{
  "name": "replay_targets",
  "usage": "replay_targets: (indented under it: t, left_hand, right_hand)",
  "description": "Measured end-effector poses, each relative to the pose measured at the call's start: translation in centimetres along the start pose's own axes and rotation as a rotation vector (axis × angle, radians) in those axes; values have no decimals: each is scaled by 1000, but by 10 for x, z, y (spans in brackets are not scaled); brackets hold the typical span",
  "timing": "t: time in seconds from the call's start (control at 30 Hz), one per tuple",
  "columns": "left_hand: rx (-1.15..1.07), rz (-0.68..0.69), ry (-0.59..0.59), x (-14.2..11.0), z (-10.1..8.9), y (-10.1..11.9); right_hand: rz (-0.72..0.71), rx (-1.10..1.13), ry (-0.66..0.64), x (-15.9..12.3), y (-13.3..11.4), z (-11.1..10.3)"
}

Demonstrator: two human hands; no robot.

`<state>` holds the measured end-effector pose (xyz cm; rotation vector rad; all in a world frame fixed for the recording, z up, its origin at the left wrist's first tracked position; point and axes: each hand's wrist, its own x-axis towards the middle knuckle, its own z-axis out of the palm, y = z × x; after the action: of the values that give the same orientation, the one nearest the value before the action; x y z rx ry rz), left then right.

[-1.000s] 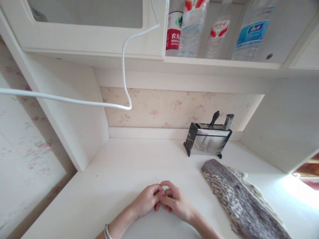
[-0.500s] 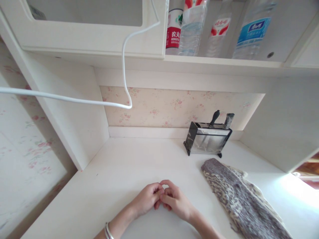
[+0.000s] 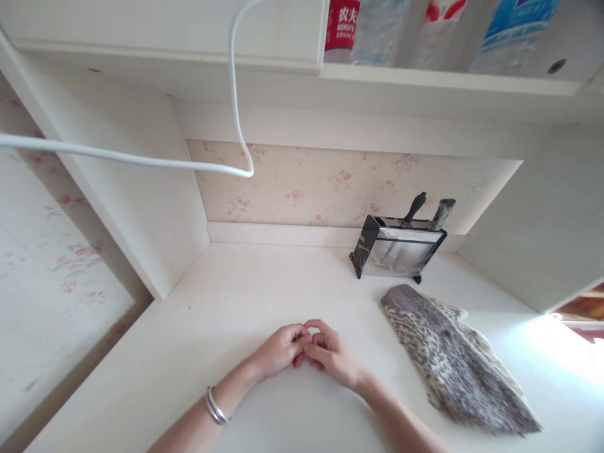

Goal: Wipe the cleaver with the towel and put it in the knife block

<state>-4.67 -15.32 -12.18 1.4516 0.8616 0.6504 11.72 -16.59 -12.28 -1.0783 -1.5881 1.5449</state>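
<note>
Left hand (image 3: 282, 350) and right hand (image 3: 337, 358), both curled, touch left of one cloth (image 3: 453, 355) and one knife rack (image 3: 400, 251).

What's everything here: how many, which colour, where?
Cabinet: one, white, top
Plastic bottles: four, clear, three labels red or blue, inside cabinet
Cable: one, white, upper left
Floral wallpaper: two stretches, pale and pink, back and left
Knife holder: one, black and silvery, back right
Handles: two, dark, top of knife holder
Patterned cloth: one, grey and cream, right
Tabletop: one, white, below
Bangle: count unclear, silver, left wrist
Left hand: one, bare, centre
Right hand: one, bare, touching the left
</note>
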Motion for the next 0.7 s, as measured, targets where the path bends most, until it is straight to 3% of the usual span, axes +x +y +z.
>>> replay_targets:
  t: [0.43,0.7]
  left_hand:
    - [24,-23,-23,-5,-2,9]
    - [35,9,-23,-1,-3,0]
  right_hand:
    - [23,-21,-14,-1,3,-3]
    - [19,-33,-13,-2,3,-3]
